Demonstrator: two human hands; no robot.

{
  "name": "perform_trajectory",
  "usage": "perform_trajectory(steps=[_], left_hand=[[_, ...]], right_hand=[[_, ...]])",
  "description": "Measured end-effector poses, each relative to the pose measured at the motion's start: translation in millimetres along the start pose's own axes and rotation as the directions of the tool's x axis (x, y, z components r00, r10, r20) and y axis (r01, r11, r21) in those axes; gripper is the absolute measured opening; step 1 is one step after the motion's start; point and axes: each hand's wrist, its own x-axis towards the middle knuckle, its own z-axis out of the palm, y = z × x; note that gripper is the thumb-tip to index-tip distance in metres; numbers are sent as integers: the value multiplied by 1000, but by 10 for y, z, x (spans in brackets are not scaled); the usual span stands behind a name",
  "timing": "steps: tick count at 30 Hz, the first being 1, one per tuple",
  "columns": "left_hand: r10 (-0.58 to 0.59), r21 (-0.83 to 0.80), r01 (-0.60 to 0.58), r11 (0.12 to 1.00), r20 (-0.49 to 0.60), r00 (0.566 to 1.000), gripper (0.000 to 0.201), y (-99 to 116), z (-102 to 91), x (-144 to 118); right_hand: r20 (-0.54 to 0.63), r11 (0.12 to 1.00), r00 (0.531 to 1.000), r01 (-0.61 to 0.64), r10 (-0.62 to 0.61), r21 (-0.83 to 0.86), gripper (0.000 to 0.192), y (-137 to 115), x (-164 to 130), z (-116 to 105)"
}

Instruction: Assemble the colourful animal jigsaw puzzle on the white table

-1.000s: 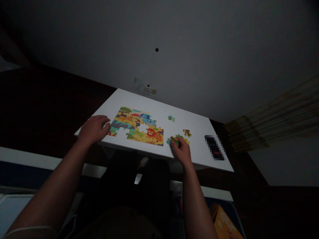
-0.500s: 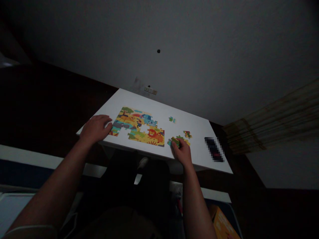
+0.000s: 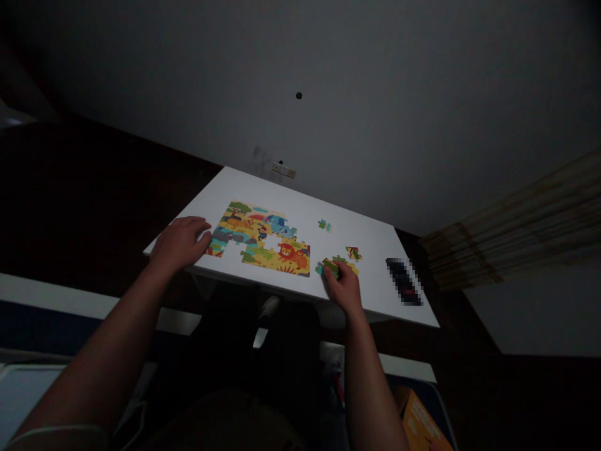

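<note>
A partly joined jigsaw puzzle (image 3: 286, 250) with jungle animals lies on the white table (image 3: 357, 225), with gaps in its middle, lower left and upper right. My left hand (image 3: 181, 241) rests at the puzzle's left edge, fingers stretched out and holding nothing. To the right of the puzzle, my right hand (image 3: 345, 285) has its thumb and fingers closed on a green puzzle piece (image 3: 330, 267), over a small cluster of loose pieces that it partly hides. One loose piece (image 3: 353, 254) lies just beyond that hand, and a blue-green piece (image 3: 324, 225) lies farther back.
A dark, pixelated object (image 3: 404, 282) lies at the table's right end. Behind the table stands a grey wall with a socket strip (image 3: 283, 170). A curtain (image 3: 516, 232) hangs at right. An orange box (image 3: 422, 423) sits low beside my right forearm.
</note>
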Motion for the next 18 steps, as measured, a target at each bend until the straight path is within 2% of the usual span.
perform_trajectory(steps=[8,14,18], left_hand=[[23,3,-23,1000,-5,1000,68,11,-6,-3],[15,-18,-16,1000,-21,1000,60,-10,18,2],[17,-13,-17,1000,-8,1000,64,-19,20,6]], right_hand=[[-7,1000,1000,8,-8,0,43,9,0,8],[0,1000,1000,16,-16,4,44,16,5,12],[-6,1000,1000,15,-15,14,43,-6,7,10]])
